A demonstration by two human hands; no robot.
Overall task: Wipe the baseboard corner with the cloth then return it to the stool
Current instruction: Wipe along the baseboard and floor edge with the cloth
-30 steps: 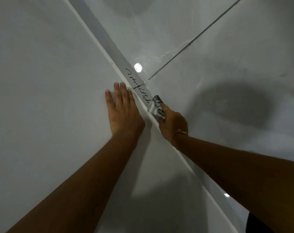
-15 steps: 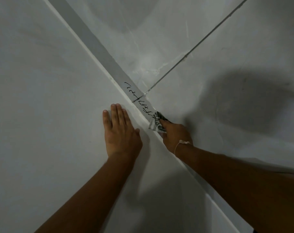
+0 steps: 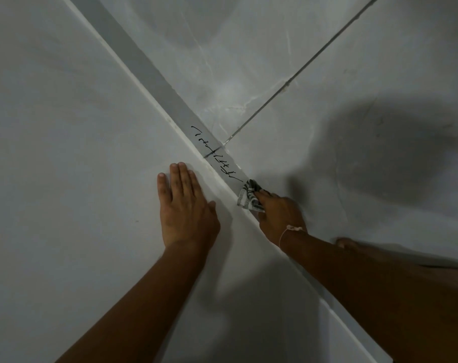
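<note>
A grey baseboard (image 3: 154, 74) runs diagonally from the upper left to the lower right, between the white wall and the tiled floor. Black scribbled marks (image 3: 214, 155) lie on it near the middle. My right hand (image 3: 280, 216) is shut on a small black-and-white striped cloth (image 3: 249, 196), pressed against the baseboard just below the marks. My left hand (image 3: 186, 208) rests flat on the wall, fingers together, holding nothing. The stool is out of view.
White wall (image 3: 65, 179) fills the left side. Pale marbled floor tiles (image 3: 249, 61) with a dark grout line (image 3: 301, 72) fill the right. A bare foot (image 3: 345, 242) shows beside my right forearm. A dark shadow lies on the floor at right.
My right hand with the cloth has slid down the baseboard, away from the scribbles, uncovering more of them. The view has shifted, and the bright reflection on the floor is gone.
</note>
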